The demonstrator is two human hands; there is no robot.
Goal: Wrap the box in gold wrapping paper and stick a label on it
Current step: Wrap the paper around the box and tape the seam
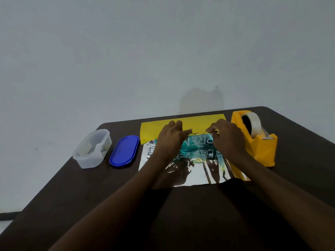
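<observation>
Hands first: left hand (pixel 171 135) and right hand (pixel 227 137) both pinch the folded gold edge of the wrapping paper (pixel 181 124) over the teal box (pixel 197 146), which sits mid-desk on the paper's shiny silver side. At 3 o'clock from the box, a yellow tape dispenser (pixel 257 142). At 9 o'clock, a blue lid (pixel 124 151), then a clear tub (pixel 92 148) further out on the dark desk (pixel 181 214).

Teal box (pixel 196 145) mostly hidden behind both hands, its white lettering only partly legible.
</observation>
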